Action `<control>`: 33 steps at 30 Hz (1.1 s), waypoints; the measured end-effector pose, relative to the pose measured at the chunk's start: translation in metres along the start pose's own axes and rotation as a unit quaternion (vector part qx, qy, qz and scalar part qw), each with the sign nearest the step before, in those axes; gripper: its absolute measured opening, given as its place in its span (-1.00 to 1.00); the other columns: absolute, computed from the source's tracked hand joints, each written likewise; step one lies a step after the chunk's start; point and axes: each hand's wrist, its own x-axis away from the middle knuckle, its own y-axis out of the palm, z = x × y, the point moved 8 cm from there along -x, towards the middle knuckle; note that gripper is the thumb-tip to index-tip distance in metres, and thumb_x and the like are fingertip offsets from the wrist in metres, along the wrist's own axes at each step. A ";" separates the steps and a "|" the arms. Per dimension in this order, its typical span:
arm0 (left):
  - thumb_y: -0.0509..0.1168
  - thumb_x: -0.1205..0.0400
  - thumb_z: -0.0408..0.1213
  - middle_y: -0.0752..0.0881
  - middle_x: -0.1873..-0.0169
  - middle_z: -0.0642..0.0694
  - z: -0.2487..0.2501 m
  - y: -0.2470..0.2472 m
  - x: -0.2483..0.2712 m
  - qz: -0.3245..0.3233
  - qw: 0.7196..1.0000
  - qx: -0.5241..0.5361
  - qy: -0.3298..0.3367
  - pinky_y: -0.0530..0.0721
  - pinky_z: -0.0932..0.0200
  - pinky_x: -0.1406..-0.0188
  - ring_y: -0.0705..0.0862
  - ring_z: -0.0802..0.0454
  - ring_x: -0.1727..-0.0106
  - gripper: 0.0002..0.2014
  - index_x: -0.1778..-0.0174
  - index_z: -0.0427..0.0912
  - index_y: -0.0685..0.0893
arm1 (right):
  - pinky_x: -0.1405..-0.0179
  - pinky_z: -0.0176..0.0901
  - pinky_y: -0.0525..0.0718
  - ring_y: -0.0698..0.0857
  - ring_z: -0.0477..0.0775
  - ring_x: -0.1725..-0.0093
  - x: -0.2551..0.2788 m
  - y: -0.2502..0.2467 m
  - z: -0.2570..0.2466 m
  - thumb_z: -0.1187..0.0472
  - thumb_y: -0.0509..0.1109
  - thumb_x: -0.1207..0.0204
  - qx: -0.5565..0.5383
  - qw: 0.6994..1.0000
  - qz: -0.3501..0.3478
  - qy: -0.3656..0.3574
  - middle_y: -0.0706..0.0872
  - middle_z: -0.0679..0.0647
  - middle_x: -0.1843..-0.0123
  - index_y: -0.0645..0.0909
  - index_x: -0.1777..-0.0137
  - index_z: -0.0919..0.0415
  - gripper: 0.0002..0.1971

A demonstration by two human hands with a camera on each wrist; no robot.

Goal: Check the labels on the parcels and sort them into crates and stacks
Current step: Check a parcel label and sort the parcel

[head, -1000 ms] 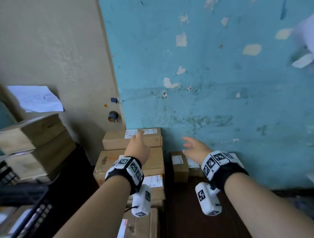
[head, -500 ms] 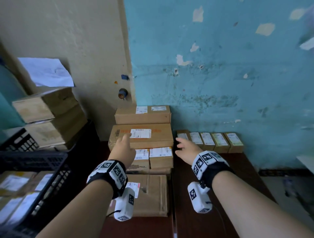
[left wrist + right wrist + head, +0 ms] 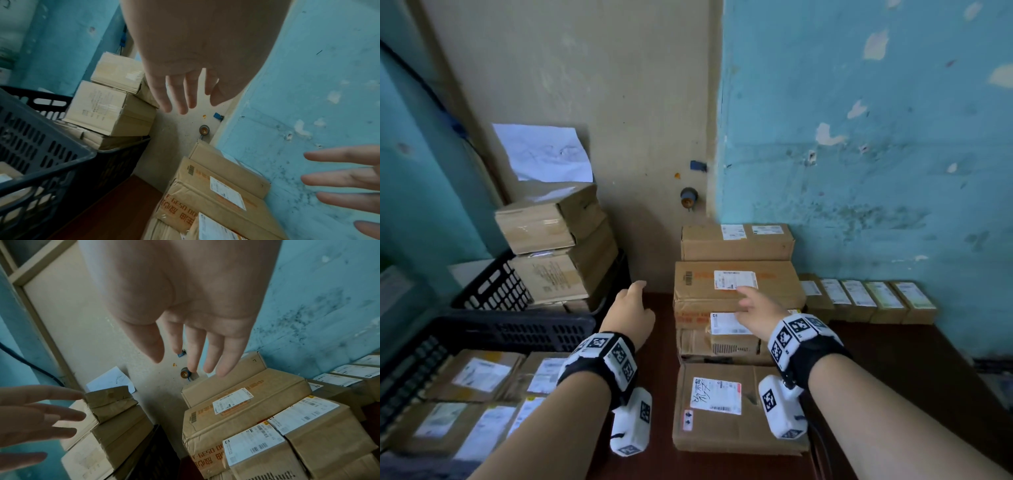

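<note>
Both hands are spread wide and hold nothing. The left hand (image 3: pixel 628 313) hovers over the dark desk (image 3: pixel 876 359) at centre frame; the right hand (image 3: pixel 755 308) hangs above the stacked cardboard parcels (image 3: pixel 736 291). Labelled parcels fill the black crate (image 3: pixel 493 330) at lower left.

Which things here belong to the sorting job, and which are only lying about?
Job: parcel stack; row of small parcels; black crate holding labelled parcels; both hands, left, right.
Lying about: white paper; blue tape.
</note>
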 end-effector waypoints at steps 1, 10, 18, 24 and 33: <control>0.15 -0.71 -0.36 0.39 -0.57 -0.22 0.003 -0.002 -0.005 -0.005 1.000 0.001 0.009 0.56 0.10 -0.26 0.54 -0.15 -0.44 -0.41 -0.68 -0.09 0.19 | -0.15 -0.24 0.55 0.58 0.08 -0.37 -0.002 0.000 -0.004 0.29 0.22 -0.70 -0.001 1.000 0.007 0.000 0.44 0.08 -0.59 0.18 -0.69 0.03 -0.41; 0.13 -0.68 -0.39 0.46 -0.47 -0.19 0.038 0.036 -0.025 -0.064 0.996 0.008 0.067 0.52 0.21 -0.15 0.58 -0.10 -0.37 -0.48 -0.61 -0.09 0.32 | -0.24 -0.20 0.49 0.53 0.10 -0.45 0.004 -0.034 0.011 0.29 0.23 -0.70 -0.005 0.996 0.072 0.049 0.46 0.09 -0.58 0.20 -0.68 0.06 -0.43; 0.15 -0.69 -0.40 0.41 -0.53 -0.22 0.056 0.077 -0.026 -0.104 0.993 0.004 0.059 0.55 0.09 -0.38 0.53 -0.13 -0.45 -0.45 -0.64 -0.09 0.27 | -0.40 -0.16 0.45 0.47 0.09 -0.52 -0.006 -0.038 0.055 0.24 0.26 -0.70 -0.014 0.994 0.064 0.089 0.46 0.06 -0.59 0.18 -0.69 0.04 -0.41; 0.14 -0.66 -0.40 0.39 -0.55 -0.21 0.059 0.088 -0.046 -0.101 0.994 0.018 0.026 0.59 0.06 -0.35 0.53 -0.15 -0.43 -0.42 -0.65 -0.07 0.28 | -0.32 -0.23 0.44 0.49 0.08 -0.50 -0.031 -0.045 0.064 0.25 0.23 -0.70 -0.018 0.996 0.041 0.079 0.45 0.06 -0.59 0.19 -0.68 0.03 -0.43; 0.14 -0.66 -0.39 0.41 -0.52 -0.22 0.045 0.122 -0.066 -0.104 0.994 0.017 -0.037 0.58 0.00 -0.37 0.54 -0.16 -0.41 -0.44 -0.63 -0.09 0.30 | -0.34 -0.25 0.41 0.44 0.08 -0.55 -0.086 -0.028 0.089 0.28 0.23 -0.71 -0.002 0.997 -0.016 0.077 0.42 0.08 -0.62 0.19 -0.68 0.08 -0.43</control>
